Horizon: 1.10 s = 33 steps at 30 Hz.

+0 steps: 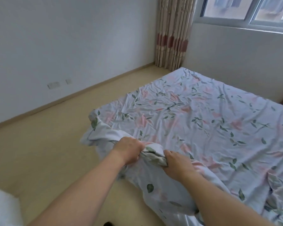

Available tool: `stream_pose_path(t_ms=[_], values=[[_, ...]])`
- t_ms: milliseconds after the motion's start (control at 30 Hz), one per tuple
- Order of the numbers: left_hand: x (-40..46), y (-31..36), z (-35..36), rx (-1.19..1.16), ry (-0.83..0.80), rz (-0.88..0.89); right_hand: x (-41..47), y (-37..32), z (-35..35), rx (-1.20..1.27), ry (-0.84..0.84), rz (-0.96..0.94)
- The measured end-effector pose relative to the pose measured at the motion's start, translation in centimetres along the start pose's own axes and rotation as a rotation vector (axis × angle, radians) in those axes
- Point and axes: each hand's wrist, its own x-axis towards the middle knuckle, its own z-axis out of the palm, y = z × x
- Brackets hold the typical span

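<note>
A pale blue bed sheet (194,121) printed with pink flowers and green leaves lies wrinkled over a low bed. Its near left edge is bunched up and lifted off the bed. My left hand (129,150) grips that bunched edge with curled fingers. My right hand (176,162) grips the same bunch just to the right, the two hands almost touching. Loose sheet hangs down from the bunch toward the floor on the left.
Light wooden floor (44,152) runs left of the bed to a white wall with sockets (53,85). A striped beige curtain (173,35) hangs in the far corner beside a window (245,8). Something white and fluffy (2,207) sits at the bottom left.
</note>
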Motion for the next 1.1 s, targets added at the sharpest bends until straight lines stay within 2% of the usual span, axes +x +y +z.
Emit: stream_pose_path(t_ms=[167, 333, 533, 600, 900, 1100], values=[[0.4, -14.6, -0.8, 0.027, -0.006, -0.025, 10.6, -10.4, -4.6, -0.03, -0.026, 0.0], [1.5, -25.7, -1.4, -0.008, -0.008, -0.062, 19.4, -17.1, -6.9, -0.035, -0.007, 0.042], [5.2, -36.4, 1.2, -0.02, -0.004, -0.054, 30.6, -21.7, -5.7, 0.039, -0.196, 0.105], [7.4, -41.0, 2.6, 0.001, -0.009, -0.056, 36.0, -23.5, -4.9, 0.073, -0.214, 0.118], [16.1, -64.3, 3.1, 0.027, -0.117, -0.128, 59.9, -33.1, -9.6, 0.014, -0.122, 0.023], [20.6, -78.1, 3.4, 0.045, -0.149, -0.155, 72.1, -39.3, -13.0, -0.039, -0.07, -0.013]])
